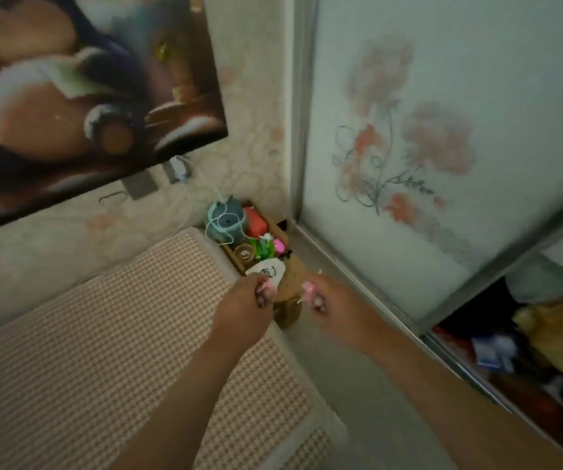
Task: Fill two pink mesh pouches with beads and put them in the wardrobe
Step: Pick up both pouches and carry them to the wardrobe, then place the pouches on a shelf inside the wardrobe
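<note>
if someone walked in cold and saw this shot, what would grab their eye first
Probably the two bare hands at centre, the left hand and right hand, each pinching a small pink pouch over a cluttered wooden box of craft bits. Next, the big blurred poster on the wall at upper left, and the sliding wardrobe door with painted flowers on the right, partly open on piled items at lower right.

Two hands (244, 312) (336, 308), two pink pouches (268, 285) (308, 289).

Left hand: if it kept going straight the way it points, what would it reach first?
Probably the white pouch at the near end of the wooden tray, just beyond the left hand. Depth is hard to judge.
</note>
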The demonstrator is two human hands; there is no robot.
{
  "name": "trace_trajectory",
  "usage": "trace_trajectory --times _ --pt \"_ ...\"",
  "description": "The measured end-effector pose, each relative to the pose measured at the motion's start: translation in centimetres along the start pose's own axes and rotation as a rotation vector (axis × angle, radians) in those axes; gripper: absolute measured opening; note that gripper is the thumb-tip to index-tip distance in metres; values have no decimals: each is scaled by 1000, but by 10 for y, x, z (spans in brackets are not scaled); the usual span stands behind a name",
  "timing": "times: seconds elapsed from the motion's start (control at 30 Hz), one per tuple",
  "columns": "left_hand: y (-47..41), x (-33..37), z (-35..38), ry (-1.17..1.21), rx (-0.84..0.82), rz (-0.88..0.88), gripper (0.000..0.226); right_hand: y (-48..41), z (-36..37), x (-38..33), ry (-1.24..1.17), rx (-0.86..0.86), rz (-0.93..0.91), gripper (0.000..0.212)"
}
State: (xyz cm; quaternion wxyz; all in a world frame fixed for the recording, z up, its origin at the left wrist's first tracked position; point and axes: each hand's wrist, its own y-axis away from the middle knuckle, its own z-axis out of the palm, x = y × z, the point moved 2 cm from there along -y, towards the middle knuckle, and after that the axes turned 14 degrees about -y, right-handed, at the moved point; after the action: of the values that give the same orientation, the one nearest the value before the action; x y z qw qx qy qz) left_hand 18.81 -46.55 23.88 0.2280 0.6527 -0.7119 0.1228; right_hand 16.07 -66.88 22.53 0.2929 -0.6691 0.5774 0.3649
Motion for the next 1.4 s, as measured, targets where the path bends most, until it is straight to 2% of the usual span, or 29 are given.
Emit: trace_trajectory --times 0.07,0.2,0.3,0.4,0.5,0.63,0.77,0.9,1.03,1.1,1.4 --pt "-6 74 -15 -3 -38 83 38 15 -71 -9 -7 88 51 41" --pt "-26 198 -9 -25 -163 289 39 55 -190 -12 9 240 121 61" --pt "-26 286 6 24 -243 444 48 94 -260 1 26 340 208 61" --pt "-16 368 24 25 -279 589 36 139 -319 10 59 463 279 57" --pt "-7 444 44 53 -335 787 12 184 -374 19 104 555 406 59" --pt "17 540 67 27 -403 1001 18 248 -439 31 138 703 545 67" --pt "51 621 113 17 -440 1162 12 324 -479 47 99 862 690 66" --pt "100 693 165 -35 -491 1243 37 406 -513 82 111 968 821 63" --pt "150 760 230 -107 -566 1322 33 484 -548 126 113 1068 911 61" --pt "173 794 266 -165 -592 1334 38 521 -566 158 101 1095 946 61" --pt "231 905 388 -353 -587 1310 29 607 -630 277 97 1053 982 63"
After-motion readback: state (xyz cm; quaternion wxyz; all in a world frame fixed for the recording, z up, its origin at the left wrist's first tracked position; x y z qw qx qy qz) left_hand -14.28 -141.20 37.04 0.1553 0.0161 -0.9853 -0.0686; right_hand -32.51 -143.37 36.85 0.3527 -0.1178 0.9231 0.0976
